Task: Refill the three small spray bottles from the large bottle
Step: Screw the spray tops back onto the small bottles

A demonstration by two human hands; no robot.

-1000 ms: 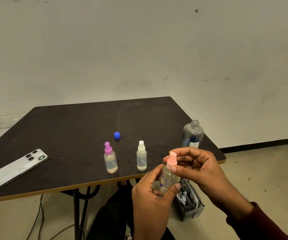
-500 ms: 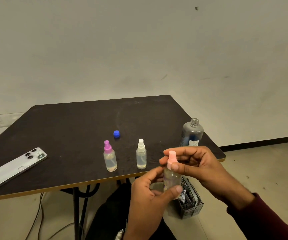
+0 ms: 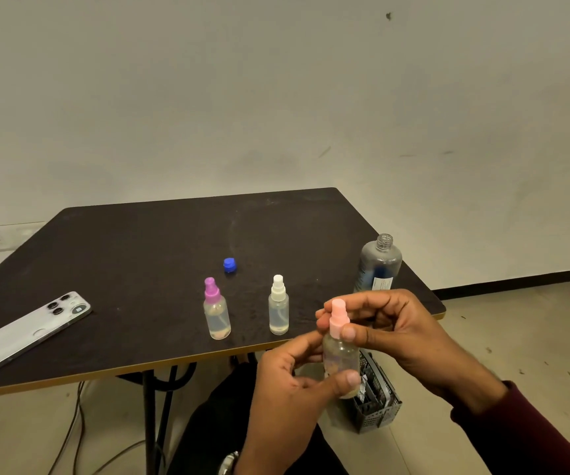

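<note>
I hold a small clear spray bottle with a pink top (image 3: 340,354) upright in front of the table's near edge. My left hand (image 3: 287,389) grips its body from below. My right hand (image 3: 386,323) pinches the pink spray top with thumb and fingers. On the black table (image 3: 139,269) stand a purple-topped spray bottle (image 3: 216,310) and a white-topped spray bottle (image 3: 279,306), side by side near the front edge. The large grey bottle (image 3: 379,265) stands uncapped at the right edge, partly hidden by my right hand. Its blue cap (image 3: 229,265) lies behind the small bottles.
A white phone (image 3: 26,332) lies camera side up at the table's left front. A small mesh basket (image 3: 378,402) sits on the floor under my hands. Cables run on the floor by the table leg (image 3: 150,423). A bare wall rises behind the table.
Both hands with the pink-topped bottle have shifted slightly right and down. My right fingers have turned around the pink top. Everything on the table stays put.
</note>
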